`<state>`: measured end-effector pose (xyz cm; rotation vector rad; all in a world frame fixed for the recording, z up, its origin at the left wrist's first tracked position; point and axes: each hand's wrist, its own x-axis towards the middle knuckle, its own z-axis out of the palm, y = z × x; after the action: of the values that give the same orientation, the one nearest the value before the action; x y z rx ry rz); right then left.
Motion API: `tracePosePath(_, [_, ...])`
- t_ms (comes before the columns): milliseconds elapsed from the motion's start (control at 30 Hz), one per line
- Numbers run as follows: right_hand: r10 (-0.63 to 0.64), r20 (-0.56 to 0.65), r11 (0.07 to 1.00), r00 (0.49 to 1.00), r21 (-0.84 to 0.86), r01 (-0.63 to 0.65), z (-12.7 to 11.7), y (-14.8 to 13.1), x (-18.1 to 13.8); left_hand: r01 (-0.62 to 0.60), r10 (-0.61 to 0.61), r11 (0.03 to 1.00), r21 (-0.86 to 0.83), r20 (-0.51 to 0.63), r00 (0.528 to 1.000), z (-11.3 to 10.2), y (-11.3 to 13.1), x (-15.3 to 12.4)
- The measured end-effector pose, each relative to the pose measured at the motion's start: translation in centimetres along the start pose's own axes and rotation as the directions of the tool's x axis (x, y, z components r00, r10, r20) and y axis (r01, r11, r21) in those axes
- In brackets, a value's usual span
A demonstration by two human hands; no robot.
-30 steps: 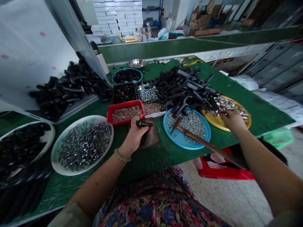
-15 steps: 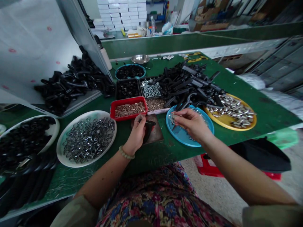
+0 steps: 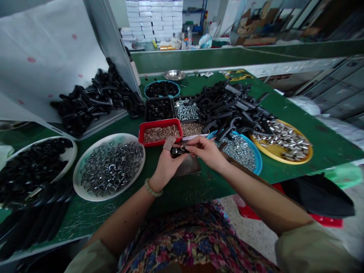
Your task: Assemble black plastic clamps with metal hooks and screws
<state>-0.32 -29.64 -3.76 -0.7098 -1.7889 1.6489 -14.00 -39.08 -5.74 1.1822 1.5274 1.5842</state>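
Our right hand (image 3: 207, 151) has moved from the blue tray (image 3: 258, 163) to the black part (image 3: 176, 151) our left hand (image 3: 167, 163) holds above the bench (image 3: 203, 185), pinching a metal piece (image 3: 184, 148) there. Likely fitting step; next calls for alignment.

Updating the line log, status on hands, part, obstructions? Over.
Left hand holding black part. Right hand holding silvery piece against it. Nothing visibly blocking.

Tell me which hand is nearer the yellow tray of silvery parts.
Right. The right hand is left of the yellow tray, with the blue tray between them; the left hand is farther left, holding a small black part.
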Motion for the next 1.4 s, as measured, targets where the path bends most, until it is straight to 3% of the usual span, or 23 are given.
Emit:
tracePosePath(167, [-0.16, 0.034, 0.984, 0.986, -0.072, 0.163, -0.2, 0.3, 0.4, 0.018, -0.018, 1.0, -0.002, 0.026, 0.999, -0.2, 0.1, 0.4])
tracePosePath(367, [-0.265, 0.2, 0.949, 0.943, -0.119, 0.292, -1.9, 1.0, 0.2, 0.074, -0.069, 0.996, -0.043, 0.107, 0.992, -0.3, -0.2, 0.2])
tracePosePath(467, [-0.323, 0.295, 0.891, 0.899, -0.225, 0.394, -2.6, -0.1, -0.3, 0.053, -0.052, 0.999, -0.003, 0.122, 0.991, -0.4, 0.0, 0.4])
tracePosePath(533, [-0.32, 0.421, 0.817, 0.849, -0.331, 0.473, -2.8, -1.4, -0.5, 0.045, -0.061, 0.996, 0.072, 0.242, 0.968, -0.4, 0.4, 1.1])
tracePosePath(600, [-0.27, 0.541, 0.752, 0.796, -0.398, 0.526, -3.5, -2.6, -0.3, 0.037, -0.098, 0.988, 0.148, 0.426, 0.899, -0.3, 1.0, 2.0])
tracePosePath(633, [-0.251, 0.541, 0.733, 0.803, -0.435, 0.523, -4.2, -2.9, -0.1, 0.034, -0.112, 0.986, 0.164, 0.496, 0.861, -0.2, 1.4, 2.4])
tracePosePath(667, [-0.249, 0.47, 0.719, 0.847, -0.496, 0.487, -5.2, -3.0, 0.3, 0.037, -0.116, 0.987, 0.157, 0.532, 0.839, -0.1, 1.6, 2.8])
tracePosePath(700, [-0.266, 0.314, 0.702, 0.912, -0.585, 0.406, -6.5, -2.6, 0.7, 0.049, -0.112, 0.99, 0.132, 0.528, 0.842, -0.1, 1.9, 3.0])
tracePosePath(733, [-0.291, 0.082, 0.687, 0.953, -0.675, 0.268, -8.0, -2.0, 1.2, 0.069, -0.106, 0.993, 0.093, 0.49, 0.865, -0.1, 2.1, 3.1])
tracePosePath(767, [-0.32, -0.204, 0.67, 0.925, -0.739, 0.069, -9.7, -1.1, 1.7, 0.098, -0.109, 0.994, 0.048, 0.435, 0.894, -0.1, 2.2, 3.2])
tracePosePath(800, [-0.331, -0.441, 0.651, 0.834, -0.747, -0.136, -11.3, 0.0, 2.3, 0.129, -0.121, 0.992, 0.005, 0.378, 0.918, -0.2, 2.2, 3.1])
tracePosePath(867, [-0.268, -0.682, 0.603, 0.681, -0.67, -0.433, -14.0, 2.3, 3.4, 0.157, -0.143, 0.987, -0.016, 0.326, 0.935, -0.4, 2.3, 3.1])
tracePosePath(900, [-0.23, -0.726, 0.577, 0.648, -0.638, -0.51, -14.8, 3.3, 3.9, 0.137, -0.135, 0.99, 0.019, 0.333, 0.933, -0.5, 2.3, 3.1])
tracePosePath(1000, [-0.21, -0.72, 0.568, 0.662, -0.641, -0.517, -15.8, 4.7, 5.2, -0.098, -0.009, 0.958, 0.269, 0.371, 0.929, -0.8, 2.9, 3.1])
tracePosePath(1067, [-0.296, -0.697, 0.624, 0.653, -0.659, -0.421, -15.5, 4.1, 5.5, -0.248, 0.1, 0.87, 0.426, 0.342, 0.935, -1.1, 3.5, 2.9])
tracePosePath(1167, [-0.374, -0.686, 0.776, 0.624, -0.6, -0.195, -13.9, 1.8, 4.6, -0.246, 0.098, 0.817, 0.521, 0.295, 0.95, -1.5, 3.8, 2.2])
tracePosePath(1233, [-0.318, -0.656, 0.891, 0.685, -0.453, -0.02, -11.7, 0.2, 3.0, -0.179, 0.028, 0.843, 0.508, 0.29, 0.957, -1.7, 3.6, 1.6])
tracePosePath(1300, [-0.184, -0.542, 0.971, 0.82, -0.23, 0.066, -8.6, -1.0, 0.8, -0.136, -0.002, 0.885, 0.446, 0.295, 0.956, -1.8, 3.2, 1.0])
tracePosePath(1367, [-0.031, -0.333, 0.999, 0.942, -0.042, 0.018, -5.1, -1.8, -1.3, -0.117, 0.004, 0.924, 0.363, 0.299, 0.954, -1.7, 3.0, 0.5])
tracePosePath(1400, [0.025, -0.231, 1.0, 0.973, 0.009, -0.023, -3.5, -2.0, -2.2, -0.108, 0.005, 0.938, 0.329, 0.299, 0.954, -1.7, 3.0, 0.3])
